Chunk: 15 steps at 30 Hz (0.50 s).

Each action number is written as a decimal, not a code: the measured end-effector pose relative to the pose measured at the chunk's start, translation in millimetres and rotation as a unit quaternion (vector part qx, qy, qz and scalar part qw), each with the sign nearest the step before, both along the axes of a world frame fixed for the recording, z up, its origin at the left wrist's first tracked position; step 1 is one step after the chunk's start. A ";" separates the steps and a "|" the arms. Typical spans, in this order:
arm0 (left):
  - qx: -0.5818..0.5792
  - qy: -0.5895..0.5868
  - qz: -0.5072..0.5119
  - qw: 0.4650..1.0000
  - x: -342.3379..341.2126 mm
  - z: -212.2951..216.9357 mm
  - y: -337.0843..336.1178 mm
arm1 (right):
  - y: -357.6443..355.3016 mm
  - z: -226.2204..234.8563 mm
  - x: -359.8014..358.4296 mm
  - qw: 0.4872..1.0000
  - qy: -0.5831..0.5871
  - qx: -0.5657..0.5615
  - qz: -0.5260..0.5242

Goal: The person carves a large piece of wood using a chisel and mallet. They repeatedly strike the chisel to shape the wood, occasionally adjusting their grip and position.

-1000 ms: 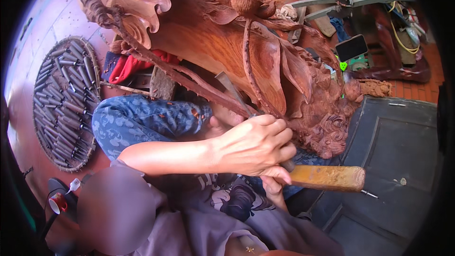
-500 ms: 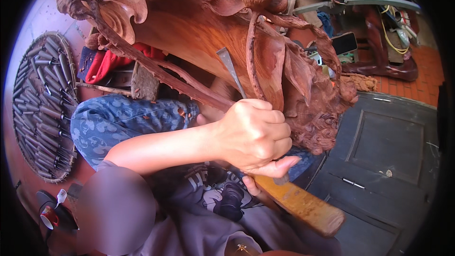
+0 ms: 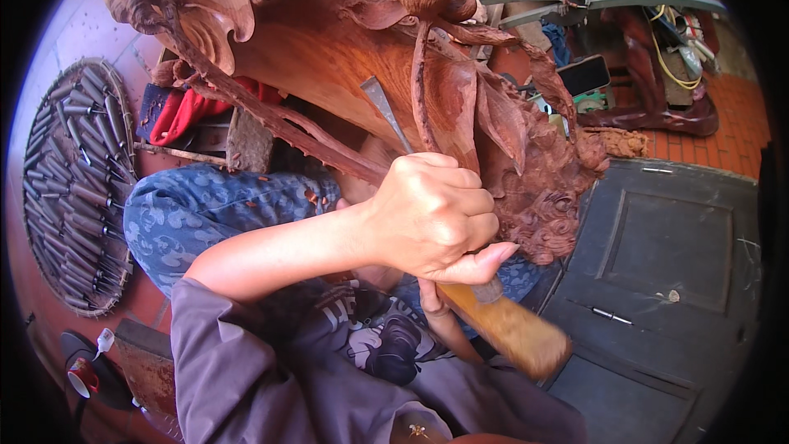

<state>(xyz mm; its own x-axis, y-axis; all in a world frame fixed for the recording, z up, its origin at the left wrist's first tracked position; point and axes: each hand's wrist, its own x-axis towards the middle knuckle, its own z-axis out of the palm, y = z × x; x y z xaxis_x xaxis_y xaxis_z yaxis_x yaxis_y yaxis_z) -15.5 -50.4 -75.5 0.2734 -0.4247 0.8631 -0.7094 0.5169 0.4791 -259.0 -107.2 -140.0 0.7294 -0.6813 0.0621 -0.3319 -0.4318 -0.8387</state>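
Observation:
My left hand [image 3: 440, 214] is closed in a fist around a chisel [image 3: 388, 115]. The flat metal blade slants up and away to the left, over the smooth face of a carved reddish-brown wooden sculpture [image 3: 345, 57]. The chisel's butt end shows below my left thumb. Under that fist, my right hand [image 3: 433, 300] is partly hidden, with its visible fingers wrapped at a yellowish wooden mallet [image 3: 509, 329]. The mallet's thick end points to the lower right and is blurred; its upper part lies close to the chisel's butt. A thin carved stem [image 3: 421, 90] rises beside the blade.
A round basket [image 3: 78, 189] of several dark-handled chisels lies on the floor at left. Near it are red cloth [image 3: 185, 111] and a wooden block [image 3: 251, 140]. A dark panelled board [image 3: 657, 255] lies at right, with a phone [image 3: 585, 76] beyond the sculpture. My patterned trouser leg [image 3: 222, 205] is beneath.
The mallet has swung up and left, closer to the chisel's butt, and more of my right wrist shows. The sculpture and my left fist with the chisel appear slightly further left.

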 end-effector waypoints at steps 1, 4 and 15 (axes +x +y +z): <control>0.000 -0.001 -0.002 1.000 0.5 0.0 0.3 | 0.7 2.6 -2.7 1.000 0.001 0.001 -0.002; 0.003 -0.003 0.000 1.000 2.9 -0.6 2.5 | 0.5 7.4 -9.7 1.000 0.003 0.007 0.002; -0.001 -0.006 0.014 1.000 2.7 -6.5 1.4 | -5.8 -4.9 0.6 1.000 -0.008 0.003 0.002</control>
